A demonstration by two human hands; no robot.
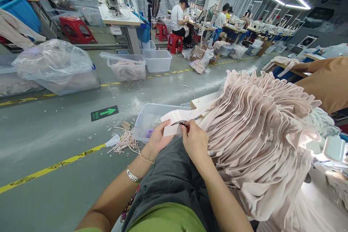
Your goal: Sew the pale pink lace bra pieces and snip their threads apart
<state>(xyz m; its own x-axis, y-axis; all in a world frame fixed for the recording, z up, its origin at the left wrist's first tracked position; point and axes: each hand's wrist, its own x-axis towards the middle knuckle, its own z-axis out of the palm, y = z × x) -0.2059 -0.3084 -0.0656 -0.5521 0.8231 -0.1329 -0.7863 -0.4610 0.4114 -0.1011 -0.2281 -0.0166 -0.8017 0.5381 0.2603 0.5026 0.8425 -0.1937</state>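
Between my hands is a pale pink fabric band (178, 115), which leads off to the big pile of garments on the right. My left hand (160, 135) is closed on the band's near end, fingers and thumb pinching it above my lap. In my right hand (195, 138) are small dark thread snips (182, 124), their tips lying against the band. The stacked pale pink garments (261, 130) rise in layered folds right beside my right forearm. Below the band sits a clear plastic bin (141, 121), partly covered by my left hand.
Fabric scraps (126, 140) litter the floor by the bin. Yellow tape (54, 166) and a green arrow sign (104, 113) mark the floor. Bagged bins (59, 69) stand at left. Co-workers (179, 18) sit at sewing machines behind. A brown sleeve (326, 83) reaches in at right.
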